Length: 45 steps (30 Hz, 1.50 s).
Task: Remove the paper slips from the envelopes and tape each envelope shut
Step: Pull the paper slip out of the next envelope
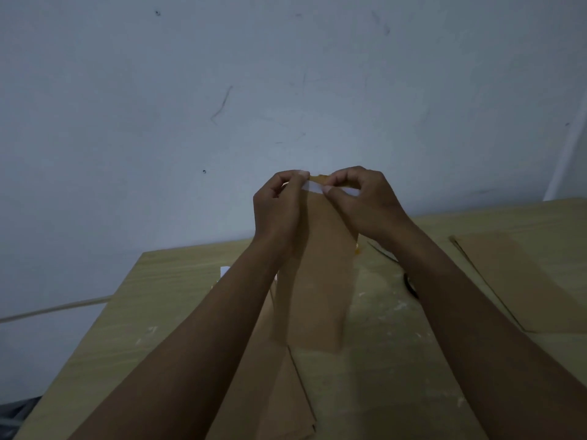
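I hold a long brown envelope (314,281) upright above the wooden table (165,300), its open top edge at my fingertips. My left hand (279,208) pinches the top left corner. My right hand (362,201) pinches the top right, thumb and finger on a white paper slip (313,187) that shows just above the envelope's mouth. The envelope's lower end hangs over a pile of more brown envelopes (276,392) lying on the table below my arms.
Another stack of brown envelopes (524,281) lies at the right of the table. A small white piece (225,270) shows by my left forearm, and a dark object (409,285), partly hidden, by my right forearm. A pale grey wall stands behind the table.
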Tool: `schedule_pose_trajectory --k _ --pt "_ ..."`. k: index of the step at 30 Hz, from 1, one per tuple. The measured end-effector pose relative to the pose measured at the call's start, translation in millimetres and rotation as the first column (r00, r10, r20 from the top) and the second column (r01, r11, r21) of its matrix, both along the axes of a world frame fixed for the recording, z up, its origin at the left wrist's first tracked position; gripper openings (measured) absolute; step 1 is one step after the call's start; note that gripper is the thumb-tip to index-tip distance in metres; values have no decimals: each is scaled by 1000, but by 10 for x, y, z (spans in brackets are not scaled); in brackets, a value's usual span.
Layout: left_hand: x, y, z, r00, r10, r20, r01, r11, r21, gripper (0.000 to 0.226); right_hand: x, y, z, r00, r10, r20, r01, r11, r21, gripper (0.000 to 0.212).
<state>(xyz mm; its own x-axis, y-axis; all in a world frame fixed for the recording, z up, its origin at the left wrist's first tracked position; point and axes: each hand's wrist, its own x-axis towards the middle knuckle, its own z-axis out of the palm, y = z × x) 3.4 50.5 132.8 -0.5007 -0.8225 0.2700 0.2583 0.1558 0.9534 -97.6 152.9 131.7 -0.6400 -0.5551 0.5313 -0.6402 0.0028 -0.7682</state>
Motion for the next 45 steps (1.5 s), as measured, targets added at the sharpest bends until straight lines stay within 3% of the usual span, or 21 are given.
schedule_pose_trajectory --k 6,14,19,24,29,32,36,38,42,45 --pt "-8 16 133 1000 -18 -24 18 1000 -10 10 1 78 258 997 1 -80 4 998 62 5" --pt "8 15 204 1000 -22 -15 21 999 -34 11 10 128 333 999 41 -24 -39 995 89 12" --pt "15 9 179 1000 -26 -16 26 1000 6 11 80 137 297 997 59 -41 -49 978 201 14" --pt "13 3 167 999 -29 -26 30 999 25 12 95 139 288 996 39 -75 -29 990 137 10" --pt "5 9 151 999 -41 -26 42 998 46 11 64 135 228 997 26 -73 -5 962 272 23" --pt "5 -1 143 998 -51 -35 54 994 92 11 44 153 187 998 11 -67 -2 991 135 10" --pt "5 -7 138 994 -88 -60 97 982 165 13 29 210 133 994 108 23 -106 991 -78 58" --pt "7 -3 140 991 -116 -62 125 974 187 13 24 223 79 985 134 110 -118 983 -143 65" --pt "35 26 144 967 -252 -36 251 922 295 16 16 205 -44 976 89 199 -58 986 -155 40" --pt "28 32 113 965 -260 30 243 932 268 28 13 199 -108 977 88 195 -54 983 -174 26"
